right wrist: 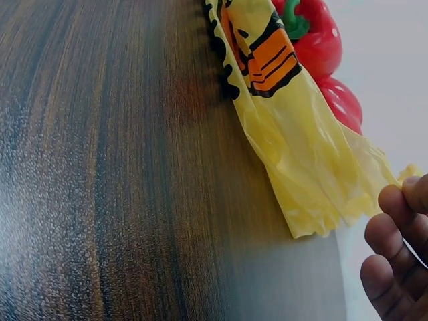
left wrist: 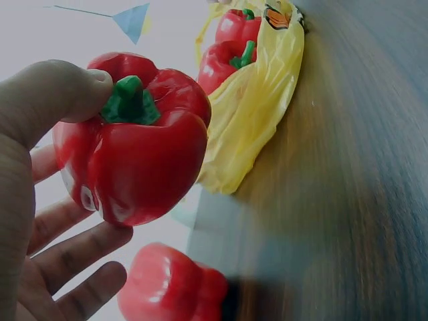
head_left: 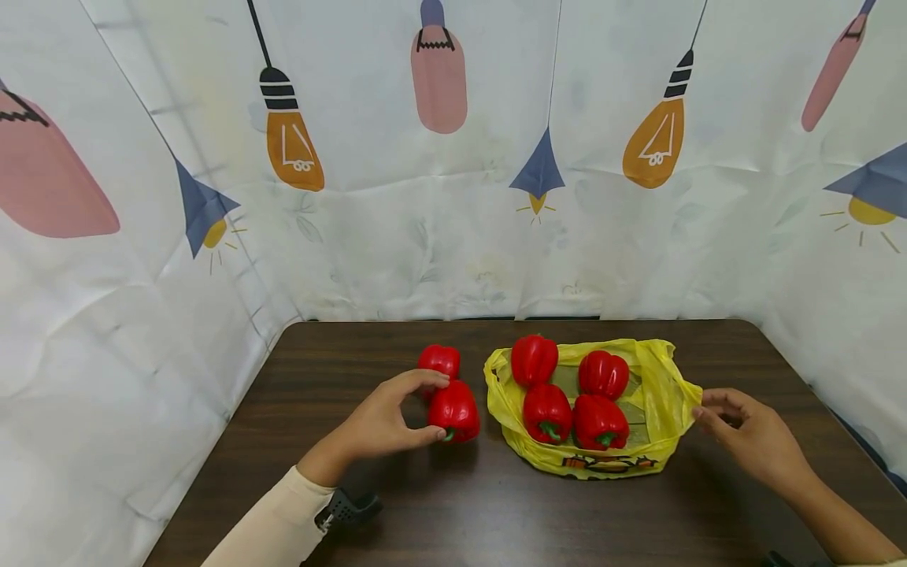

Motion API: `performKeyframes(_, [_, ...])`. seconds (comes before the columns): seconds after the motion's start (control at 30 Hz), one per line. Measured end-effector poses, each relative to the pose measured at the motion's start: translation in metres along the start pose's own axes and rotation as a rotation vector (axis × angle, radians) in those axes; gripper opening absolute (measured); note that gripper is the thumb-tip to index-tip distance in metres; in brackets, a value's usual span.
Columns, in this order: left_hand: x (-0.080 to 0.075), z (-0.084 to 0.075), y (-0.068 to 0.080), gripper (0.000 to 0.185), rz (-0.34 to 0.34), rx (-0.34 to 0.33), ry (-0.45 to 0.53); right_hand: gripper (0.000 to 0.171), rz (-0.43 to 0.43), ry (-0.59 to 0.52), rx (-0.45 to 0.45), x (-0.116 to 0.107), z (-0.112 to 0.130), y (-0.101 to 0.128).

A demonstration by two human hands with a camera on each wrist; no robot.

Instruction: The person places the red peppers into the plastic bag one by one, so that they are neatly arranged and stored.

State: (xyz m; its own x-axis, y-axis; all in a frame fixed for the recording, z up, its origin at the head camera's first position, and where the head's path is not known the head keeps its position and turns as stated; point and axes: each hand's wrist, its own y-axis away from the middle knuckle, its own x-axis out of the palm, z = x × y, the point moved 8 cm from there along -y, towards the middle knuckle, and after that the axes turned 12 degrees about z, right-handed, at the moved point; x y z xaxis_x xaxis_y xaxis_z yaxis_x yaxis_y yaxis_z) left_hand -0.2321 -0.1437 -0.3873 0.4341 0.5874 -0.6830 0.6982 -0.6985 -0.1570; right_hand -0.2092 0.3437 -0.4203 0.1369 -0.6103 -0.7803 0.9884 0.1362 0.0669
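Observation:
My left hand (head_left: 379, 421) grips a red bell pepper (head_left: 454, 409), thumb by the green stem and fingers round the far side. In the left wrist view this pepper (left wrist: 150, 150) shows large and glossy. Just behind it in the head view, a second red bell pepper (head_left: 438, 359) sits on the table, partly covered by my fingers. A yellow plastic bag (head_left: 669, 398) lies spread open to the right with several red bell peppers (head_left: 547, 413) in it. At the bag's right edge, my right hand (head_left: 761, 441) pinches the plastic between thumb and fingertips.
The dark wooden table (head_left: 496, 520) carries everything. A white curtain (head_left: 425, 236) printed with lamps hangs behind and along the sides. My left wrist wears a dark strap (head_left: 349, 508).

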Motion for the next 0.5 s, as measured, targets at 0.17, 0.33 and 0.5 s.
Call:
performKeyframes(0.17, [0.001,-0.004,-0.006,0.06,-0.012,0.003,0.018,0.051,0.004,0.004,0.003,0.0,0.0,0.0])
performKeyframes(0.33, [0.003,-0.009,-0.012,0.058,-0.018,0.031,0.02,0.052,0.003,0.009,0.012,0.0,-0.002,0.0])
performKeyframes(0.5, [0.006,-0.014,-0.019,0.058,-0.007,0.053,0.028,0.052,0.001,0.007,0.012,-0.001,-0.002,0.0])
